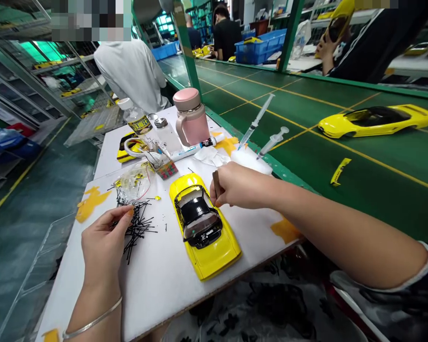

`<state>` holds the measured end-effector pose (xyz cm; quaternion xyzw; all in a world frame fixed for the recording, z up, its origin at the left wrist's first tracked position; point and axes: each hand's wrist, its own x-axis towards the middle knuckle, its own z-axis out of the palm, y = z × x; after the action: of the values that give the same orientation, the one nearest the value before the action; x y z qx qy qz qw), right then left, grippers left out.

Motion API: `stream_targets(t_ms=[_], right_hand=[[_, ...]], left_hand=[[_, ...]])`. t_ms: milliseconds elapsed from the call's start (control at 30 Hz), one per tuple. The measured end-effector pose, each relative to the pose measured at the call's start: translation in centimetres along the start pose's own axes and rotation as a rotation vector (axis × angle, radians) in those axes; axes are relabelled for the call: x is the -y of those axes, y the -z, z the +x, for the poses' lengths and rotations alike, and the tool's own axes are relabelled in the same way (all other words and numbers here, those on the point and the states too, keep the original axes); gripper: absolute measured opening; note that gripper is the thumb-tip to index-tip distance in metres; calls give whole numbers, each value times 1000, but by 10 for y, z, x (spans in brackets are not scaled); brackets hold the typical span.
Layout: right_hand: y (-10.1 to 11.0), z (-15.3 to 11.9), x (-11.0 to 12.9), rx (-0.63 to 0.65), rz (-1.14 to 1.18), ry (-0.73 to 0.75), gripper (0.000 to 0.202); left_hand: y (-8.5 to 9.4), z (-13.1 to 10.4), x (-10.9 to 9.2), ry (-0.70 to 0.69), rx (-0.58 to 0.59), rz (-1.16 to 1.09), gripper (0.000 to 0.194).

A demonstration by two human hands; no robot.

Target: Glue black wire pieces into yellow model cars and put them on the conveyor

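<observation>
My left hand (pixel 105 237) is over the edge of a pile of thin black plastic sticks (pixel 139 225), thumb and forefinger pinched together. Whatever lies between those fingertips is too small to make out. Closed around tweezers (pixel 217 183), my right hand (pixel 231 185) rests at the right side of a yellow model car body (pixel 221 254); the tweezers' tips are hidden. The car stands on the white table top, showing a black roof and a clear windscreen. A tiny yellow piece (pixel 157 198) lies between the pile and the car.
Behind the car are a small tool box (pixel 167 170), a marker (pixel 189 151), a pink flask (pixel 192 118) and a bottle (pixel 137 118). Two syringes (pixel 273 141) stand in white foam (pixel 251 159). Another yellow car body (pixel 374 121) sits on the green conveyor belt (pixel 292 114). Other people sit nearby.
</observation>
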<state>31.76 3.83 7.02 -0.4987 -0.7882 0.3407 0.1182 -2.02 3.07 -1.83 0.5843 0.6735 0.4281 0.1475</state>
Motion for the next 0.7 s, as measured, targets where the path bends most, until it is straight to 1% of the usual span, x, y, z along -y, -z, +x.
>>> stream_targets(t_ms=[133, 333, 533, 700], right_hand=[[0, 2, 2, -2, -37, 16, 22], [1, 1, 5, 1, -77, 26, 27], [1, 2, 11, 26, -134, 23, 33], [0, 3, 11, 28, -177, 35, 32]], left_hand=[[-1, 0, -3, 53, -10, -61, 26], [0, -2, -7, 82, -3, -97, 24], [-1, -3, -8, 75, -7, -100, 25], [-1, -2, -6, 66, -9, -86, 26]])
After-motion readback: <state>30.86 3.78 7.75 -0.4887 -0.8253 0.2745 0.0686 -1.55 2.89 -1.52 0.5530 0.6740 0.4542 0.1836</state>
